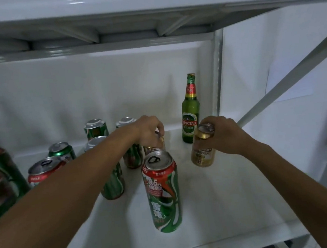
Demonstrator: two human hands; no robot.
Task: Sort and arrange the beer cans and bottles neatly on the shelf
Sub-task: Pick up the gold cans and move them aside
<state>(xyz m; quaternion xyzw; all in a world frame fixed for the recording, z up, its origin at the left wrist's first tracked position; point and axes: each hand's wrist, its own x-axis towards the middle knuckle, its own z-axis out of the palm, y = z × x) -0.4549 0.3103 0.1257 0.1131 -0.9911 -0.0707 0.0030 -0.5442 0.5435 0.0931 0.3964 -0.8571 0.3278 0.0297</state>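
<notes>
Gold can gripped by right hand (rim-high); left hand pinches 1 half-hidden can.

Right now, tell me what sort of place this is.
Probably a storeroom or stockroom: a white metal shelving unit with a slotted steel upright, stocked with green-and-red aluminium beer cans and one green glass beer bottle.
</notes>
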